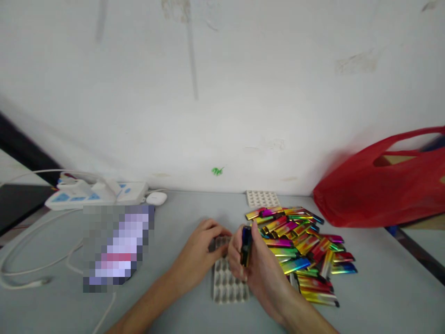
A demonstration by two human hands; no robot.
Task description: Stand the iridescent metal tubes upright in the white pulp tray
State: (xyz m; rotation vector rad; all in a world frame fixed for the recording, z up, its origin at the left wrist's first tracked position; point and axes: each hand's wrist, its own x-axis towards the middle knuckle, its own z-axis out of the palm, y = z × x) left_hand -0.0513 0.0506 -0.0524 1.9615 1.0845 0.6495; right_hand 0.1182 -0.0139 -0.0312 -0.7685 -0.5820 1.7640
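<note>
A grey-white tray [232, 293] with rows of small hollows lies on the table in front of me. My left hand [208, 239] grips its far left corner, fingers curled over the far edge and thumb across the top. In my right hand [257, 266], raised over the tray's right side, is a shiny lighter [246, 246], dark blue and gold, standing upright between thumb and curled fingers. My hands hide the tray's upper part. Close by on the right lies a loose heap of shiny lighters [306, 246] in gold, red, green, blue and purple, mostly flat and overlapping.
Against the wall stands a second white tray [263, 198]. A red bag [375, 190] sits at the back right. To the left are a blurred-out phone-like device [121, 246], a white power strip [97, 197], a white earbud case [156, 198] and a looped white cable [31, 285].
</note>
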